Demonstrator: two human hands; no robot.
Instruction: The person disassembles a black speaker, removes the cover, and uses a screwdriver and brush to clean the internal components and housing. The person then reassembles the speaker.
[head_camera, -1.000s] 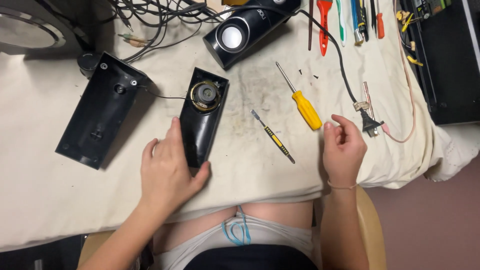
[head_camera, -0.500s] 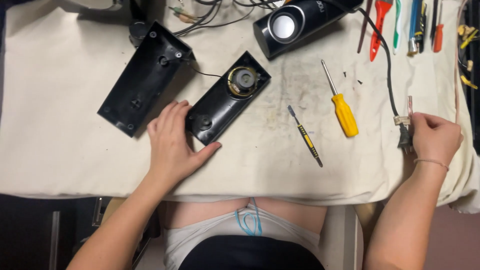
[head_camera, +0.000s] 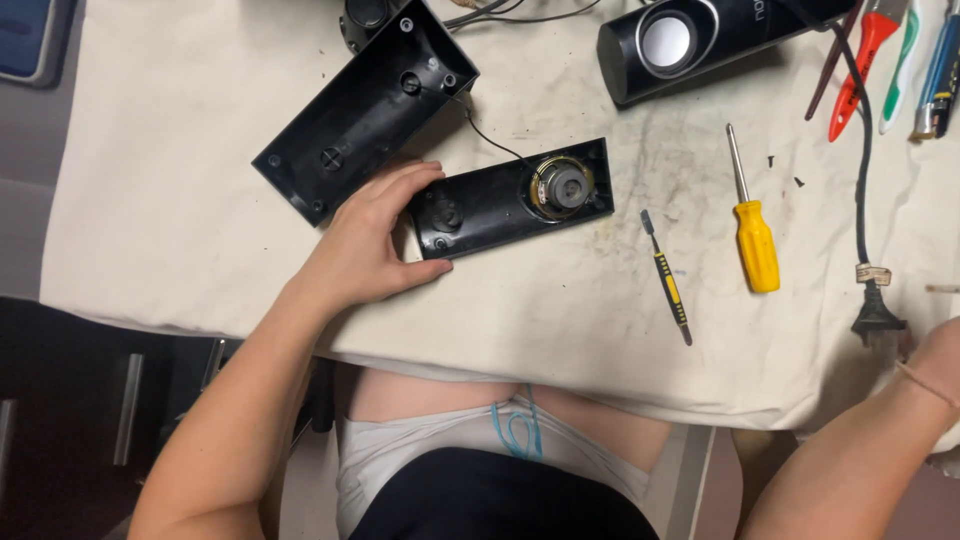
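Left hand (head_camera: 368, 245) flat, fingers spread, cupping the left end of the black speaker front panel (head_camera: 510, 198) at frame centre, driver facing up; not clamped. Right hand (head_camera: 940, 362) mostly cut off at right edge, grip unreadable, near black plug (head_camera: 877, 315). Empty housing (head_camera: 365, 108) upper left. Yellow screwdriver (head_camera: 752, 235) and small pry tool (head_camera: 667, 278) right of panel.

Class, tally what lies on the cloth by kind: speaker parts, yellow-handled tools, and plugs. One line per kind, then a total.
Speaker parts: 3 (front panel under the left hand, back shell, whole speaker)
Yellow-handled tools: 2 (screwdriver, slim pry tool)
Plugs: 1 (black plug)
Total: 6
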